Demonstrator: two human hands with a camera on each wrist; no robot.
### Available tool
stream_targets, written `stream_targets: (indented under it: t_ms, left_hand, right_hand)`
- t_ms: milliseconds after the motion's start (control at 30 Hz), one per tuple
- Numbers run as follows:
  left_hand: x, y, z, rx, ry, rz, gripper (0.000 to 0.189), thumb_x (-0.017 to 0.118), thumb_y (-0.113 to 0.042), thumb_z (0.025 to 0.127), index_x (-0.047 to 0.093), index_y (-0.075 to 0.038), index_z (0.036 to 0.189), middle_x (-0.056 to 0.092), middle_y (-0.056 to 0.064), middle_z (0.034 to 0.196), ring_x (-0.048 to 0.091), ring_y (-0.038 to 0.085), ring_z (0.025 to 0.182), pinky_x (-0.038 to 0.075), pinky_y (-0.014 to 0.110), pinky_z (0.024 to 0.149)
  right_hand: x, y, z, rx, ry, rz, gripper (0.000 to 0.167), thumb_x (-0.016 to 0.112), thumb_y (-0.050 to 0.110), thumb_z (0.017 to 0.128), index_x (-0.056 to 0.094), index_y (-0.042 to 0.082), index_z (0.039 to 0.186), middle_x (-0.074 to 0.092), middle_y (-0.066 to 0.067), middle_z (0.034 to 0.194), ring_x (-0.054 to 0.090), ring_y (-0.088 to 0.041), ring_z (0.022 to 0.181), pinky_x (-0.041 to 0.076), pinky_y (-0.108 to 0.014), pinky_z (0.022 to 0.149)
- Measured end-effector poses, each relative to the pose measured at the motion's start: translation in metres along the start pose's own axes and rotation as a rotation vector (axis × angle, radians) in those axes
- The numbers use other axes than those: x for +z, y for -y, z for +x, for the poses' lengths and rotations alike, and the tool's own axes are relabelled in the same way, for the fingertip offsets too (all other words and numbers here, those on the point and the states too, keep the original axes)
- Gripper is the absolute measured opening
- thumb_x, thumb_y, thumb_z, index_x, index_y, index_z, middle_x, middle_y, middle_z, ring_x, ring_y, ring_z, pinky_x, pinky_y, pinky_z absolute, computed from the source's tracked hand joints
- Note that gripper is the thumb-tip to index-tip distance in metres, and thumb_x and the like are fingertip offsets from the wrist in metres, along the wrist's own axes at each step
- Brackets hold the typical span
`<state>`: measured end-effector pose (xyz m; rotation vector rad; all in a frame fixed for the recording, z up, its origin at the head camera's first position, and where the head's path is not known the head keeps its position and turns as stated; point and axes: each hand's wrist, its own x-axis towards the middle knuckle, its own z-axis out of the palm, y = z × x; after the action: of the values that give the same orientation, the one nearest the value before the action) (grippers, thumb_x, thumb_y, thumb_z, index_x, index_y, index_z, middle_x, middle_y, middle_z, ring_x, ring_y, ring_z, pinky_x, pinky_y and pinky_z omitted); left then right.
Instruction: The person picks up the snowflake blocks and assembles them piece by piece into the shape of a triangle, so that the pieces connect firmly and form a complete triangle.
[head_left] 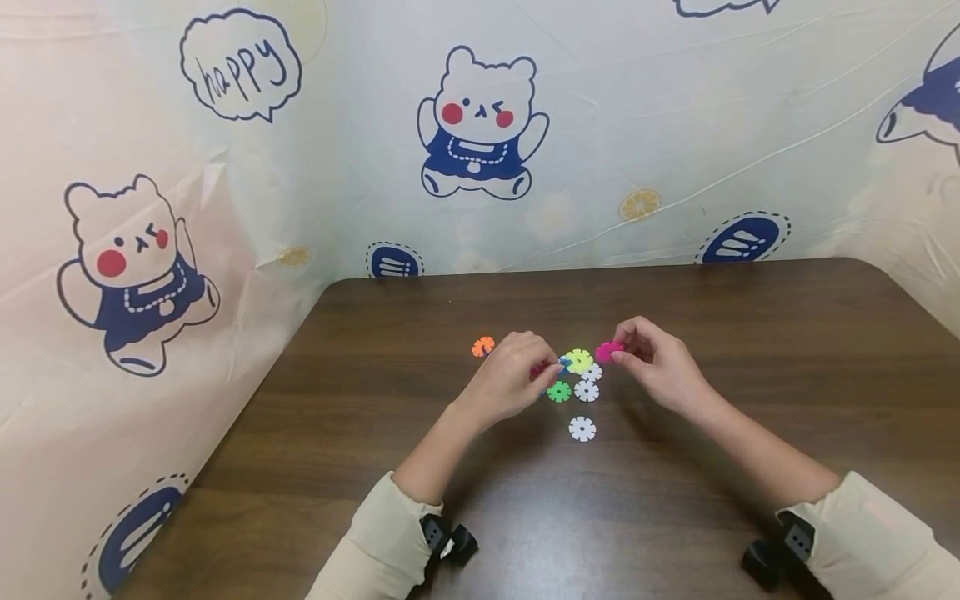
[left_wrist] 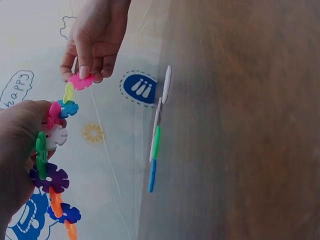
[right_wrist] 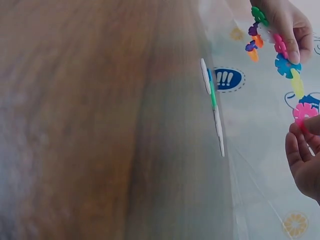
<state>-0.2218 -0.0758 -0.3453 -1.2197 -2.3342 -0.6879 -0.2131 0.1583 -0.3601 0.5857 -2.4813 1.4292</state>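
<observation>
My left hand (head_left: 512,377) grips a chain of notched plastic snowflake discs, its thumb and fingers around a pink disc (left_wrist: 53,114) and a blue disc (right_wrist: 287,66). Beyond them a yellow disc (head_left: 579,361) ends the held part. Between thumb and fingers, my right hand (head_left: 660,367) pinches another pink disc (head_left: 609,352) at the yellow disc's edge; how far their slots engage I cannot tell. The chain's other end hangs past the left hand, with white (left_wrist: 57,135), green (left_wrist: 41,156), purple (left_wrist: 50,179) and orange (head_left: 483,346) discs.
Loose discs lie on the brown table (head_left: 360,433) below the hands: a green disc (head_left: 558,392) and white discs, one nearer the front (head_left: 582,428). A blue disc (left_wrist: 152,175) lies beside them, mostly hidden in the head view. A printed curtain (head_left: 600,167) hangs behind the table.
</observation>
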Motion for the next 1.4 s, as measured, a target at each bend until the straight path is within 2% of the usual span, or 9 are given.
stream_targets:
  t_ms: [233, 400, 633, 933, 1133, 1267, 1400]
  left_hand:
    - [-0.0001, -0.001, 0.0002, -0.01, 0.023, -0.032, 0.009, 0.074, -0.007, 0.078, 0.066, -0.006, 0.081, 0.057, -0.002, 0.071, 0.047, 0.01, 0.071, 0.041, 0.024, 0.079]
    - [-0.0004, -0.0019, -0.0007, -0.02, 0.048, -0.049, 0.009, 0.074, -0.009, 0.078, 0.066, -0.007, 0.082, 0.057, -0.003, 0.072, 0.048, 0.01, 0.073, 0.041, 0.023, 0.079]
    - [-0.0004, -0.0045, -0.002, -0.045, 0.085, -0.11, 0.009, 0.073, -0.009, 0.079, 0.066, -0.007, 0.083, 0.057, -0.003, 0.074, 0.049, 0.01, 0.076, 0.042, 0.022, 0.08]
    - [-0.0012, -0.0049, -0.0003, -0.073, 0.067, -0.175, 0.008, 0.072, -0.008, 0.079, 0.066, -0.005, 0.082, 0.058, -0.002, 0.073, 0.05, 0.011, 0.076, 0.044, 0.023, 0.075]
    - [-0.0017, -0.003, 0.0021, -0.107, 0.09, -0.183, 0.008, 0.072, -0.011, 0.08, 0.067, -0.006, 0.084, 0.06, -0.003, 0.076, 0.051, 0.01, 0.076, 0.046, 0.024, 0.073]
    - [-0.0029, -0.0022, 0.0039, -0.091, 0.09, -0.186, 0.005, 0.067, -0.011, 0.085, 0.067, -0.006, 0.083, 0.06, -0.004, 0.074, 0.051, 0.008, 0.076, 0.044, 0.022, 0.074]
    - [-0.006, -0.0025, 0.0056, -0.122, 0.081, -0.21, 0.016, 0.056, -0.012, 0.092, 0.064, -0.006, 0.079, 0.057, -0.003, 0.071, 0.051, 0.009, 0.074, 0.044, 0.023, 0.073]
  right_hand:
    - [0.0017, -0.0009, -0.0012, -0.002, 0.016, 0.026, 0.017, 0.064, -0.002, 0.084, 0.055, 0.005, 0.098, 0.06, -0.009, 0.088, 0.054, -0.023, 0.074, 0.047, -0.022, 0.062]
    - [0.0028, 0.0011, -0.003, 0.013, 0.05, 0.066, 0.017, 0.065, -0.001, 0.084, 0.057, 0.004, 0.097, 0.061, -0.009, 0.089, 0.056, -0.023, 0.077, 0.049, -0.021, 0.067]
    - [0.001, 0.0034, -0.0041, 0.004, 0.082, 0.055, 0.017, 0.069, 0.0, 0.081, 0.061, 0.005, 0.094, 0.061, -0.007, 0.086, 0.055, -0.021, 0.076, 0.05, -0.021, 0.069]
    - [0.0, 0.0052, -0.0008, 0.001, 0.092, 0.082, 0.017, 0.068, -0.002, 0.081, 0.06, 0.004, 0.093, 0.06, -0.008, 0.085, 0.054, -0.024, 0.074, 0.05, -0.022, 0.065]
    - [-0.0015, 0.0051, 0.0027, 0.008, 0.122, 0.101, 0.018, 0.064, -0.003, 0.084, 0.055, 0.003, 0.098, 0.059, -0.01, 0.089, 0.053, -0.025, 0.077, 0.049, -0.022, 0.066]
    - [-0.002, 0.0046, 0.0047, 0.022, 0.13, 0.111, 0.017, 0.063, -0.002, 0.085, 0.054, 0.002, 0.099, 0.057, -0.011, 0.089, 0.052, -0.025, 0.078, 0.048, -0.022, 0.066]
    - [-0.0025, 0.0039, 0.0055, 0.033, 0.127, 0.102, 0.017, 0.063, -0.002, 0.085, 0.054, 0.003, 0.099, 0.057, -0.01, 0.088, 0.053, -0.025, 0.078, 0.048, -0.023, 0.065]
